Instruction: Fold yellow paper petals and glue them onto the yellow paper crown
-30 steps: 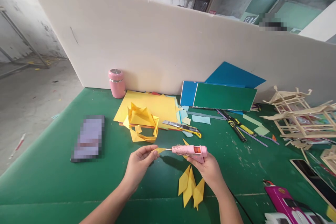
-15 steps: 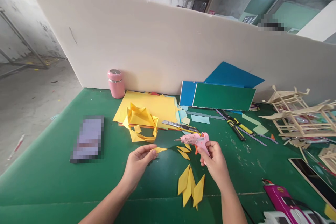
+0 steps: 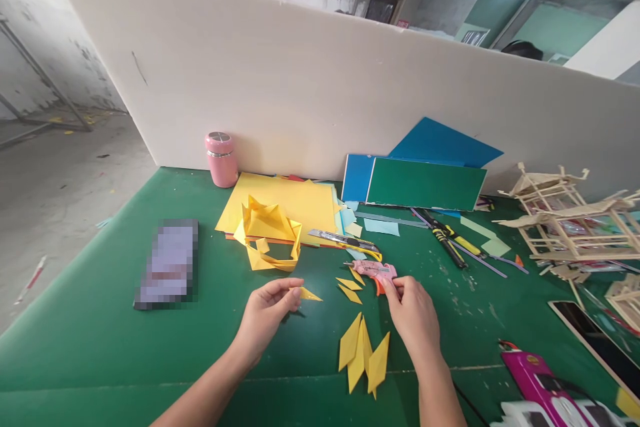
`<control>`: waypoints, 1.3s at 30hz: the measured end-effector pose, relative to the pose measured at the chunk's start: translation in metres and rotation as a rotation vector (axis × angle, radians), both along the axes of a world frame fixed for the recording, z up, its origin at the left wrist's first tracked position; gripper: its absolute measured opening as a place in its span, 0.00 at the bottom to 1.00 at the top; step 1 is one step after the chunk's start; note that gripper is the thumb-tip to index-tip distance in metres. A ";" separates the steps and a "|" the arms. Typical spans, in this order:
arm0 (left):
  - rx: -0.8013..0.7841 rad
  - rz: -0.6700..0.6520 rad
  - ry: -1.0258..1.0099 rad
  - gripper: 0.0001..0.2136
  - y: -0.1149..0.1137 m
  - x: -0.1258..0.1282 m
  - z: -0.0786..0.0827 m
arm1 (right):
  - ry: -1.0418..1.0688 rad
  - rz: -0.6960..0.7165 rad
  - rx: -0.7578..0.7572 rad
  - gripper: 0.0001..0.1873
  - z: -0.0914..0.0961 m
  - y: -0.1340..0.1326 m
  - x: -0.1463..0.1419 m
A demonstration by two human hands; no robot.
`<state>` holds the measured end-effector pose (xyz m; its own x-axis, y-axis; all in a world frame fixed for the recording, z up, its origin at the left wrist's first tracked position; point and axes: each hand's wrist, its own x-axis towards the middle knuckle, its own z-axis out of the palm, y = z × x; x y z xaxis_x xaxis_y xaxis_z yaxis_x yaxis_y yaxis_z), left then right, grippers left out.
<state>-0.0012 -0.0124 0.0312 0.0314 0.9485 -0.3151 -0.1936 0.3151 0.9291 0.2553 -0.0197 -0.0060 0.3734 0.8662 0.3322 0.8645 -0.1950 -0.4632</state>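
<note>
Overhead, concrete ceiling — green felt table (image 3: 125, 353) below.

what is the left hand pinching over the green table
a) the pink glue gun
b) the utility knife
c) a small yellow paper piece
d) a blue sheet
c: the left hand pinches a small yellow paper piece between its fingertips, while the pink glue gun lies on the green table at the right hand, and the utility knife lies untouched farther back.
</note>
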 end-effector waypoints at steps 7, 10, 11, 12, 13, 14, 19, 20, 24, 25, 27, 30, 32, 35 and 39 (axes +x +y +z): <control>0.035 0.006 -0.049 0.16 0.001 0.002 -0.002 | -0.009 0.389 0.155 0.18 0.035 -0.009 -0.041; 0.048 0.014 -0.058 0.17 0.002 0.003 -0.004 | 0.026 0.585 0.189 0.12 0.050 -0.011 -0.075; 0.053 0.018 -0.059 0.17 0.002 0.003 -0.005 | 0.015 0.612 0.204 0.12 0.052 -0.012 -0.085; 0.059 0.022 -0.059 0.17 0.002 0.002 -0.006 | -0.001 0.628 0.221 0.12 0.054 -0.012 -0.093; 0.065 0.025 -0.058 0.17 0.001 0.002 -0.006 | -0.025 0.646 0.229 0.12 0.055 -0.012 -0.099; 0.070 0.028 -0.057 0.17 0.001 0.002 -0.007 | -0.050 0.663 0.245 0.12 0.055 -0.012 -0.104; 0.082 0.030 -0.042 0.16 -0.001 0.001 -0.007 | -0.146 0.675 0.268 0.14 0.054 -0.011 -0.108; 0.082 0.028 -0.039 0.16 -0.001 0.002 -0.007 | -0.159 0.670 0.266 0.14 0.054 -0.011 -0.107; 0.083 0.023 -0.031 0.17 -0.001 0.003 -0.005 | -0.186 0.673 0.278 0.16 0.054 -0.010 -0.107; 0.085 0.023 -0.030 0.17 -0.002 0.003 -0.005 | -0.188 0.677 0.283 0.16 0.053 -0.010 -0.108; 0.088 0.020 -0.027 0.17 -0.002 0.003 -0.006 | -0.187 0.688 0.288 0.17 0.053 -0.010 -0.110; 0.093 0.013 -0.021 0.17 -0.003 0.003 -0.007 | -0.159 0.696 0.276 0.17 0.053 -0.011 -0.111; 0.095 0.007 -0.013 0.16 -0.003 0.003 -0.008 | -0.134 0.688 0.273 0.16 0.054 -0.011 -0.111; 0.095 -0.007 0.004 0.15 -0.003 0.002 -0.009 | -0.090 0.654 0.268 0.15 0.056 -0.009 -0.107; 0.090 -0.027 0.025 0.14 -0.001 0.000 -0.009 | -0.043 0.621 0.230 0.16 0.059 -0.005 -0.100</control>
